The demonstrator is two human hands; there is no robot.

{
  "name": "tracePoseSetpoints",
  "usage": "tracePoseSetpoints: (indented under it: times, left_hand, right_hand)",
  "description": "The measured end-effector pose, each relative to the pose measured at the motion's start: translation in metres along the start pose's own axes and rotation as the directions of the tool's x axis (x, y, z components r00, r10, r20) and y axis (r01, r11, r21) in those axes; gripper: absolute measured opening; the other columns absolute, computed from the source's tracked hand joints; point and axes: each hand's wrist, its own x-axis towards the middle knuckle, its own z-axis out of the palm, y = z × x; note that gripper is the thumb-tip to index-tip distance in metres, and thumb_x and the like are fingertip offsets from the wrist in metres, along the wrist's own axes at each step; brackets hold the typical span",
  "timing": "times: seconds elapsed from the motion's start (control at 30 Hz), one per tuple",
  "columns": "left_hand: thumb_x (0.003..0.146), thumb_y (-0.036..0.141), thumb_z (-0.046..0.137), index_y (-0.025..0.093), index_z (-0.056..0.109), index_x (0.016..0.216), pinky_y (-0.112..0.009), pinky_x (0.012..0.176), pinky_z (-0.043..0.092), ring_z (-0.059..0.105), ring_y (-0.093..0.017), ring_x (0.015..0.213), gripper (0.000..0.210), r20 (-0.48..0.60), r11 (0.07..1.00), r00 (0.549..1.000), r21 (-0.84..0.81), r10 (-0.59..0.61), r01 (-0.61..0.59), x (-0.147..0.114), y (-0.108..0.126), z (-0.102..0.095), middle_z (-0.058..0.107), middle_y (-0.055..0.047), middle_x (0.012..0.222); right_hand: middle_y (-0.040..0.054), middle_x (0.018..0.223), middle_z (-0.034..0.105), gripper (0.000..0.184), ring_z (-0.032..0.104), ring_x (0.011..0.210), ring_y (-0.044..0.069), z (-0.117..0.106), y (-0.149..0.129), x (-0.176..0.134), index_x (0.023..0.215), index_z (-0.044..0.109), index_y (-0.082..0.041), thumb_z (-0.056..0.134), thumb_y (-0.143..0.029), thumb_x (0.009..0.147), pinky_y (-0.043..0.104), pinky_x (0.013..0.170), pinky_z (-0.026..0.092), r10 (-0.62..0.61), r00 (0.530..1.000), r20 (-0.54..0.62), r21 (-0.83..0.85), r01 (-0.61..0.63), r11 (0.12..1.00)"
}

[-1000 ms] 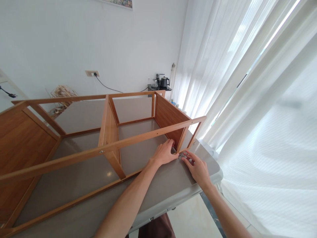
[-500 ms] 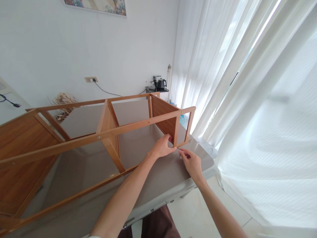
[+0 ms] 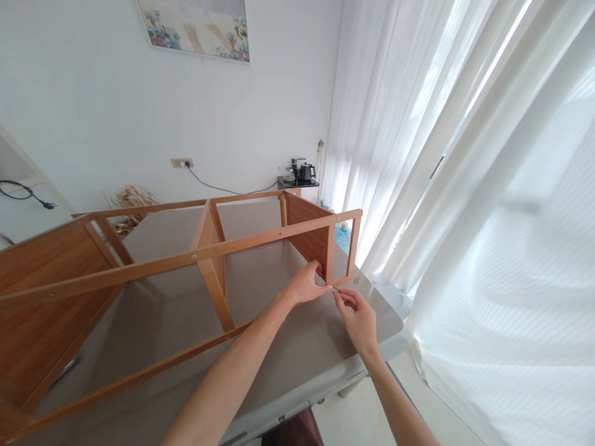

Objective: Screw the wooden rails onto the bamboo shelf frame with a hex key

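Note:
A wooden shelf unit (image 3: 251, 243) lies on its side across the grey table (image 3: 297, 334). My left hand (image 3: 304, 284) is closed round the lower corner of its right-end shelf panel, thumb by the joint with the bottom rail. Just right of that corner, my right hand (image 3: 357, 313) pinches a thin dark tool, apparently a hex key (image 3: 336, 289), whose tip meets the rail at the joint. Its far end is hidden by my fingers. A few small screws (image 3: 357, 280) rest on the table beyond my right hand.
White curtains (image 3: 465, 248) hang close on the right. A coffee maker (image 3: 292, 170) and a black kettle (image 3: 307, 172) stand on a small stand at the back. Dried stalks (image 3: 132, 201) are behind the unit on the left. A metal item (image 3: 69, 365) lies under the left panel.
The camera view has tilted up slightly, so the scene sits lower. My left hand keeps its hold on the corner; the fingers of my right hand have shifted a little around the tool.

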Motion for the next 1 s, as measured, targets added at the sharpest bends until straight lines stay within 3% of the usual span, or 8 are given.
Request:
tracePoseSetpoints:
  times: [0.1,0.23,0.4,0.53,0.63,0.87,1.0]
  left_hand:
    - [0.072,0.041,0.073,0.02,0.057,0.097,-0.031,0.07,0.051,0.066,-0.022,0.083,0.036,0.002,0.999,0.999,0.0,-0.033,0.033,0.0,0.001,0.0,0.068,-0.006,0.104]
    - [0.071,0.039,0.073,0.02,0.057,0.095,-0.03,0.07,0.051,0.066,-0.022,0.084,0.035,-0.021,1.0,0.999,-0.005,-0.03,0.03,0.001,0.002,0.0,0.069,-0.006,0.103]
    - [0.071,0.038,0.074,0.02,0.057,0.095,-0.03,0.072,0.05,0.067,-0.022,0.087,0.035,-0.017,0.999,0.999,-0.011,-0.035,0.035,0.001,0.001,0.001,0.068,-0.005,0.104]
    - [0.071,0.039,0.074,0.02,0.058,0.097,-0.03,0.071,0.051,0.066,-0.022,0.086,0.036,-0.01,0.999,0.999,-0.01,-0.038,0.038,0.0,0.002,0.0,0.068,-0.006,0.105]
    - [0.071,0.039,0.074,0.02,0.058,0.097,-0.03,0.071,0.051,0.067,-0.022,0.087,0.036,-0.012,0.999,0.999,-0.011,-0.03,0.03,0.0,0.002,0.0,0.068,-0.006,0.105]
    - [0.075,0.043,0.072,0.02,0.058,0.095,-0.031,0.071,0.051,0.068,-0.022,0.085,0.034,-0.009,1.0,1.0,-0.025,0.005,-0.006,0.001,0.003,-0.003,0.07,-0.006,0.104]
    - [0.078,0.045,0.07,0.02,0.058,0.094,-0.032,0.075,0.052,0.068,-0.026,0.094,0.032,0.002,1.0,1.0,-0.014,0.009,-0.009,0.002,0.003,-0.005,0.07,-0.007,0.102]
  right_hand:
    - [0.0035,0.082,0.073,0.036,0.065,0.072,0.019,0.0,-0.003,0.008,0.094,0.068,-0.021,0.062,-0.056,0.085,0.031,0.073,0.051,-0.021,1.0,-0.024,-0.095,0.018,0.995]
    - [0.0045,0.083,0.073,0.037,0.066,0.074,0.019,0.001,-0.004,0.017,0.094,0.067,-0.02,0.06,-0.056,0.086,0.031,0.072,0.051,-0.019,0.999,-0.025,-0.075,0.017,0.997]
    - [0.0041,0.087,0.075,0.049,0.07,0.079,0.021,0.0,0.0,0.016,0.117,0.059,-0.022,0.066,-0.056,0.082,0.036,0.08,0.053,0.032,0.997,-0.072,-0.024,-0.034,0.999]
    - [0.0091,0.098,0.075,0.043,0.071,0.089,0.024,-0.002,0.005,0.012,0.104,0.067,-0.02,0.064,-0.058,0.083,0.04,0.087,0.053,0.019,0.999,-0.038,-0.014,-0.02,1.0]
    - [0.0096,0.107,0.074,0.046,0.071,0.093,0.025,-0.005,0.01,0.009,0.11,0.069,-0.021,0.065,-0.056,0.081,0.04,0.089,0.054,0.028,1.0,-0.006,-0.008,-0.028,1.0]
    - [0.0065,0.088,0.076,0.041,0.07,0.077,0.024,-0.007,0.014,0.003,0.094,0.074,-0.022,0.059,-0.059,0.085,0.037,0.077,0.054,0.057,0.998,0.008,-0.163,-0.055,0.985]
    - [0.0076,0.088,0.075,0.043,0.069,0.078,0.025,-0.002,0.01,0.002,0.096,0.074,-0.02,0.062,-0.059,0.084,0.036,0.075,0.053,0.075,0.997,0.013,-0.107,-0.073,0.992]
